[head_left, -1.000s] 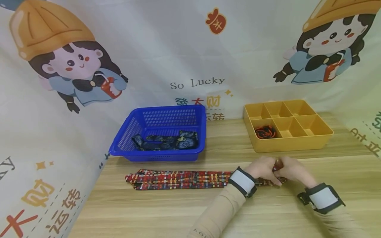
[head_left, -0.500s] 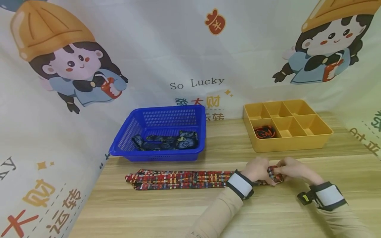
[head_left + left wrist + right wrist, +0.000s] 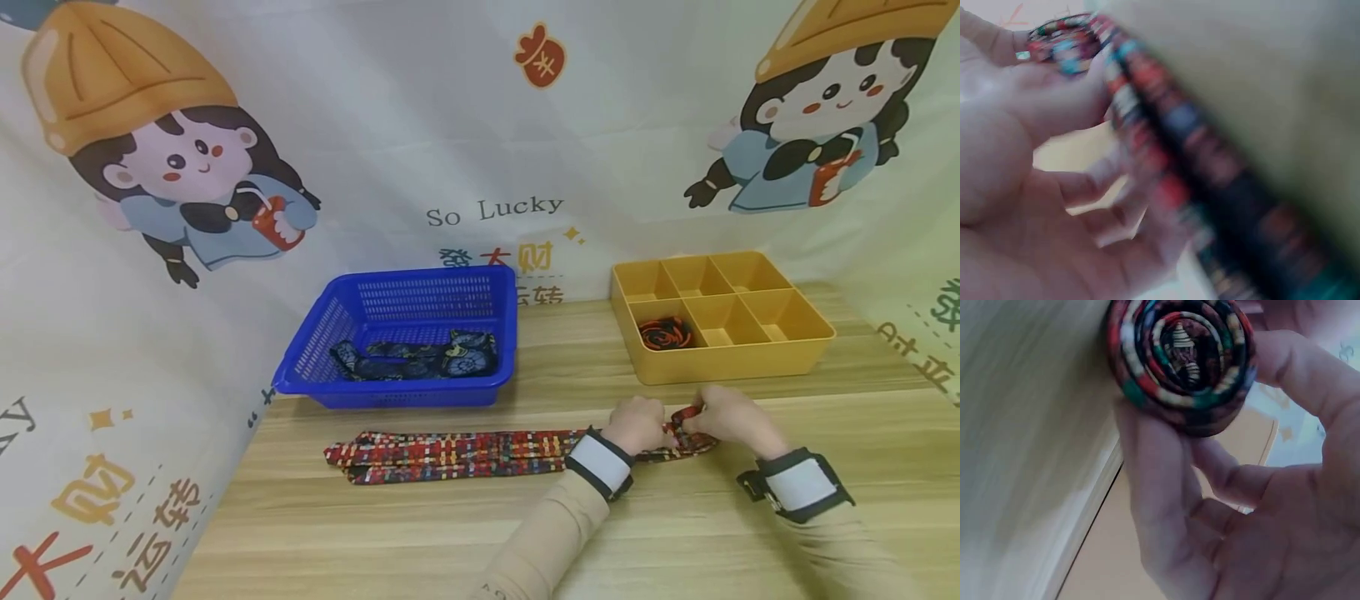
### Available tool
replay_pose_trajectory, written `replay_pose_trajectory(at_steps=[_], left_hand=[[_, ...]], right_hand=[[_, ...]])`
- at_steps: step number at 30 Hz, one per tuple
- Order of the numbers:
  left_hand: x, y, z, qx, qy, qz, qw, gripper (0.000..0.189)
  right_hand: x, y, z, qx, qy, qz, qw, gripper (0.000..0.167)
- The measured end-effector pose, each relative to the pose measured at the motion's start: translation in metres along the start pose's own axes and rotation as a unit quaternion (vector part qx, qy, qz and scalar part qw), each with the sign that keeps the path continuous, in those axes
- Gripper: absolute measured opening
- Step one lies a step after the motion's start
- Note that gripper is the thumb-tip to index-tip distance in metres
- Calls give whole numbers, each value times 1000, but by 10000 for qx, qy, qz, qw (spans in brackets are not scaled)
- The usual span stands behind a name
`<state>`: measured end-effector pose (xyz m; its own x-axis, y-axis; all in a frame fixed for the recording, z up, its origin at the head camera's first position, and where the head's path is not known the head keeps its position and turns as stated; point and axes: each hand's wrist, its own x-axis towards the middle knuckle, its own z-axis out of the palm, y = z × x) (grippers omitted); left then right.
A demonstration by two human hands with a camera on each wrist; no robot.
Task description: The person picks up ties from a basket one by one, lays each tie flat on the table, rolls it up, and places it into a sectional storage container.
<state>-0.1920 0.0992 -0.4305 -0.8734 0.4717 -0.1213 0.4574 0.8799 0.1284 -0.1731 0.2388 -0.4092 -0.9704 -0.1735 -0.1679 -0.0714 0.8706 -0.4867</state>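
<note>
A multicoloured checked necktie (image 3: 465, 454) lies doubled lengthwise across the table, its pointed ends at the left. Its right end is wound into a coil, and the right wrist view shows that coil (image 3: 1210, 400) end-on. My right hand (image 3: 738, 418) grips the coil between thumb and fingers. Close by on the left, my left hand (image 3: 636, 425) pinches the tie where the flat strips meet the coil. In the left wrist view the two strips (image 3: 1172, 181) run past the fingers, blurred.
A blue basket (image 3: 397, 392) at the back left holds dark blue patterned cloth (image 3: 468, 358). The yellow six-compartment box (image 3: 735, 362) stands at the back right, with a black-and-orange coil (image 3: 666, 333) in its front left compartment. A printed cloth hangs behind the table.
The necktie's pointed ends have slid slightly right. My left hand has shifted a little left from the coil, and the coiled end has turned in my right hand.
</note>
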Motion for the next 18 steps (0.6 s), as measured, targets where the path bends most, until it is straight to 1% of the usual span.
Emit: replay_pose_trajectory(at_steps=[2,4,6,7,8,10,13,14,15,18], left_hand=[[-1,0,-4,-190,11,313,9993,28],[-2,0,-8,-470,169,669,9965,31],[-3,2,-10,-735,328,878,9929,34],[-2,3,-10,-814,444,938,9913,34],[-2,3,-9,-878,572,935,9901,35],[-2,3,-6,-817,746,801,9906,40],[-3,2,-3,-718,836,605,9921,47],[-3,2,-3,-681,852,559,9925,48],[-3,1,-3,-649,832,516,9931,48],[-5,-2,-4,-547,586,446,9958,45]], right_hand=[[1,-9,3,-185,41,79,9998,21],[2,-15,5,-401,118,85,9991,17],[3,-18,5,-566,130,93,9983,14],[3,-18,5,-573,108,17,9983,13],[4,-15,4,-491,71,-111,9987,13],[4,-9,1,43,-213,-315,9993,14],[4,3,-4,840,-739,-543,9922,23],[4,6,-5,1036,-923,-528,9889,25],[4,7,-5,1206,-1095,-470,9855,26],[6,8,-1,1252,-1255,-387,9834,27]])
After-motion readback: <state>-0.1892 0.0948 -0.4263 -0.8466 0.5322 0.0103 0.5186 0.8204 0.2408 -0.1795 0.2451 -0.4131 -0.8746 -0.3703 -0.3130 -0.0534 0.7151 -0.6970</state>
